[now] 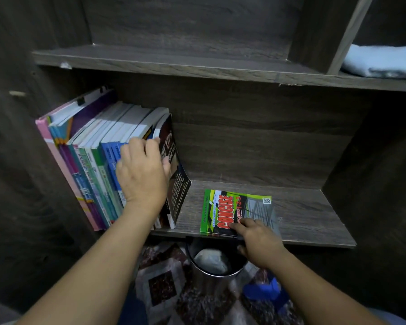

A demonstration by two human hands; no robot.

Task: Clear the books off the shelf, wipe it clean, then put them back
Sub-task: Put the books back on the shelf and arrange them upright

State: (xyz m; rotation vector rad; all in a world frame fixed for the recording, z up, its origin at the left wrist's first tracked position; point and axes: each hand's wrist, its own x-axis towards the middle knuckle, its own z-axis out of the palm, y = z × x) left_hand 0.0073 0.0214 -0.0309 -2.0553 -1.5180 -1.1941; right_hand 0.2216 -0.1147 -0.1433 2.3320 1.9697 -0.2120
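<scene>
A row of upright books (92, 160) leans left at the left end of the dark wooden shelf (314, 221). My left hand (143, 172) rests on the spines at the right end of the row, fingers curled over the tops next to a dark-covered book (177, 184) that bows outward. A green book titled CONCISE (223, 209) lies flat near the shelf's front edge. My right hand (256, 238) pinches its near edge, fingers on the cover and thumb underneath.
A metal bin (213, 270) with crumpled paper stands on the patterned carpet below the shelf edge. A blue object (265, 292) lies on the floor to its right. A folded light-blue cloth (382, 62) sits on the upper shelf at right.
</scene>
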